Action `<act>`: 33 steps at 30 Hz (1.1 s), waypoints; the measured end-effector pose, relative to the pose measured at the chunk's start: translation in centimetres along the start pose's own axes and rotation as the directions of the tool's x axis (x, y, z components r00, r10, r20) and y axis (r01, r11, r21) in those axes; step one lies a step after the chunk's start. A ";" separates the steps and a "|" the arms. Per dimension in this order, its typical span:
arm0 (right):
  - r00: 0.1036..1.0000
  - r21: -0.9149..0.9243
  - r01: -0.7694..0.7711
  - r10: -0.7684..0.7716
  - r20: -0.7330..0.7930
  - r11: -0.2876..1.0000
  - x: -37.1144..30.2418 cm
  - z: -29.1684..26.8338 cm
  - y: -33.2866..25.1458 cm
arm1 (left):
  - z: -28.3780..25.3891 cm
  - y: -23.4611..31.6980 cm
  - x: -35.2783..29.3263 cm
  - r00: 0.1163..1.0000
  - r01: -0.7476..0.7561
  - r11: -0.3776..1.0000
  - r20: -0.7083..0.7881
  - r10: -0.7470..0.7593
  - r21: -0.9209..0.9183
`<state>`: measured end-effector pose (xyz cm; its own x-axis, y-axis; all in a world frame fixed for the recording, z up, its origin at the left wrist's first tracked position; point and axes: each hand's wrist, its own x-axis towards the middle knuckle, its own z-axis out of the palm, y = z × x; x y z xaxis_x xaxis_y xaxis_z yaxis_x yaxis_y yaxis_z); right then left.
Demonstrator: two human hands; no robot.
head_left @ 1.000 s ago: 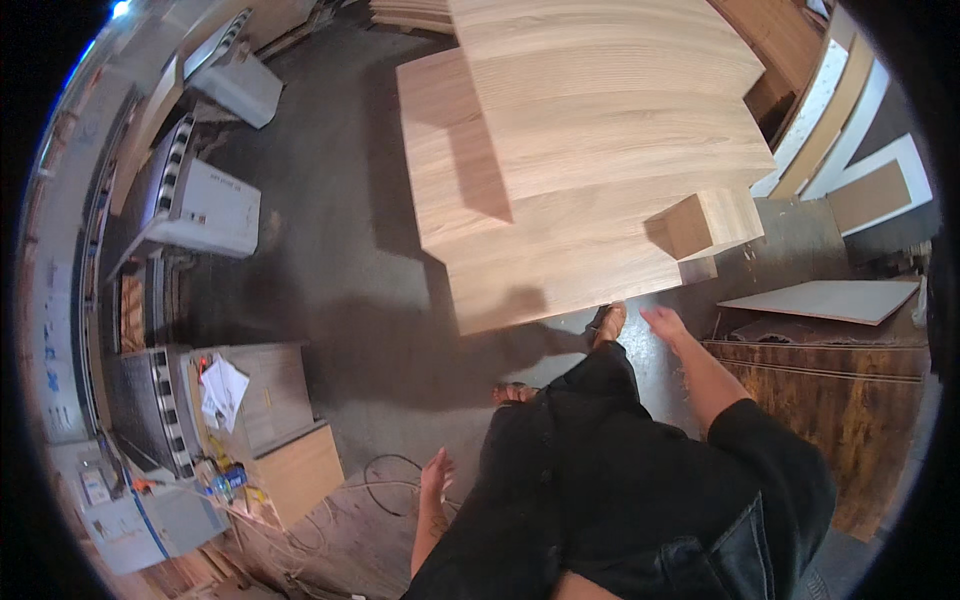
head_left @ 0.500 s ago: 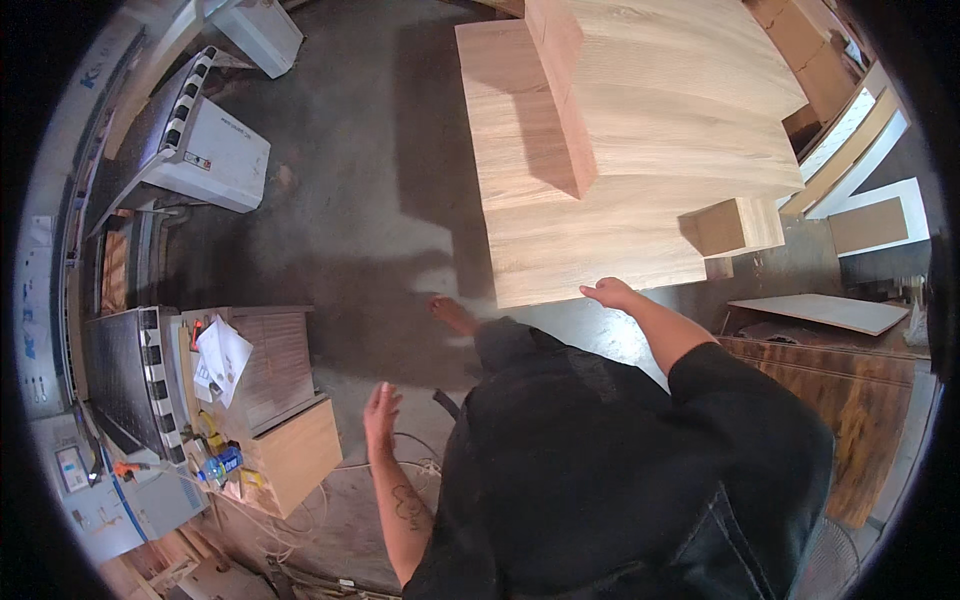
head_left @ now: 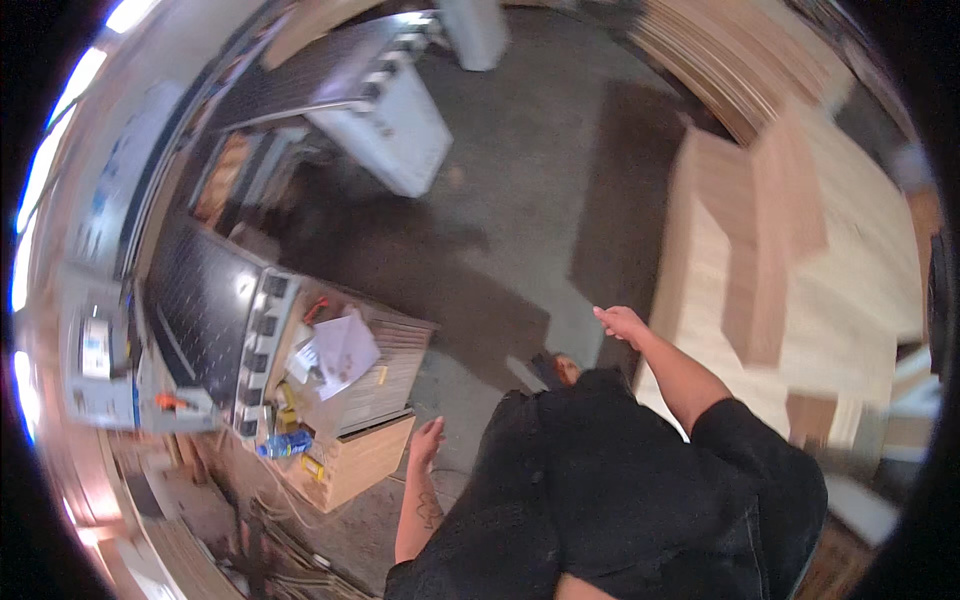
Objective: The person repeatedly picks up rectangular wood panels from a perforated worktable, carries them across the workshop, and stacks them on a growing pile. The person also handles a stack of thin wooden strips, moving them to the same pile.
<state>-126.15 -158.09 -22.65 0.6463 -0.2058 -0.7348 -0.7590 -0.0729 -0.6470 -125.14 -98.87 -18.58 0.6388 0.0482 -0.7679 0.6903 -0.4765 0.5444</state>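
Observation:
My left hand (head_left: 427,443) hangs beside the box-shaped wooden stand, its fingers loosely bent and apart, with nothing seen in them. Held forward of my body is my right hand (head_left: 622,325), its fingers curled together; whether something small is inside cannot be made out. It is nearest to the left edge of a large light wood-grain board assembly (head_left: 690,270), with a gap of floor visible between them. An upright board (head_left: 785,190) and a small block (head_left: 812,415) stand on that assembly. Blur softens the right side of the view.
On the stand (head_left: 375,460) lie papers (head_left: 345,350), a blue-labelled bottle (head_left: 285,445) and yellow items. A dark machine table (head_left: 205,300) with a checkered edge stands left, a white machine body (head_left: 395,130) beyond it. Stacked boards (head_left: 730,60) are at the far right.
My view has turned leftward, so the board assembly sits further right and the stand nearer the middle. My right hand has come away from the assembly's near edge.

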 end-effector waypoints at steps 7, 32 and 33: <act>0.920 0.091 0.347 -0.358 0.160 0.933 6.9 10.2 -32.4 | -4.3 14.4 10.4 0.997 -0.067 0.948 0.025 0.079 -0.311; 0.686 0.515 0.461 -0.659 0.309 0.722 36.5 19.9 -92.9 | -37.0 63.5 36.4 0.925 -0.379 0.769 -0.185 0.332 -0.514; 0.657 0.519 0.442 -0.658 0.369 0.732 37.7 21.5 -95.6 | -38.4 63.8 36.9 0.928 -0.372 0.785 -0.210 0.307 -0.495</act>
<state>-27.53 -137.90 7.15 0.9531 0.2727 -0.1316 -0.2283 0.3617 -0.9039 -44.50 -93.84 0.82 0.8763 0.0825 -0.4746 0.4727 0.0429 0.8802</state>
